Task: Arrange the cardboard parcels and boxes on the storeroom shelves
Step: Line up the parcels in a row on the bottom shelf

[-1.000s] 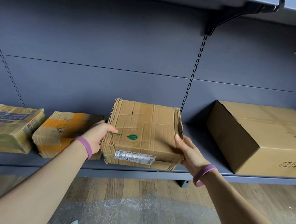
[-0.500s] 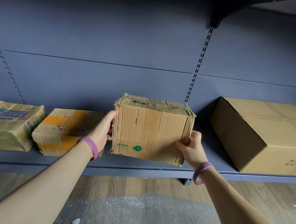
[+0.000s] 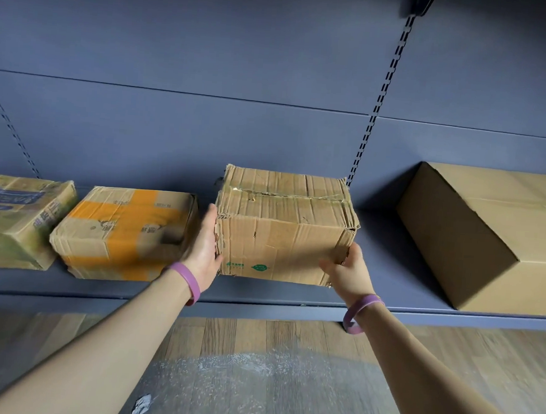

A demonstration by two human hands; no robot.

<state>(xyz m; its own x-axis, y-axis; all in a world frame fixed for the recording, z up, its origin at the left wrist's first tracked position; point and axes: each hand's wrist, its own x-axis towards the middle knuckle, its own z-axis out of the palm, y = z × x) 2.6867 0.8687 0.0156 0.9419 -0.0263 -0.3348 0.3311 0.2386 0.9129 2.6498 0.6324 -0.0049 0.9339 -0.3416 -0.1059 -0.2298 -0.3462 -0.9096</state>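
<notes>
Sitting seemingly on the shelf [image 3: 259,294], the crumpled box [image 3: 282,236] looks light, its crushed corners soft; flat side walls suit holding best. The left hand [image 3: 202,250] presses flat on its left side; the right hand [image 3: 348,272] has its grip curled round the near right corner. Half a second ago it hung nearer the edge.
</notes>
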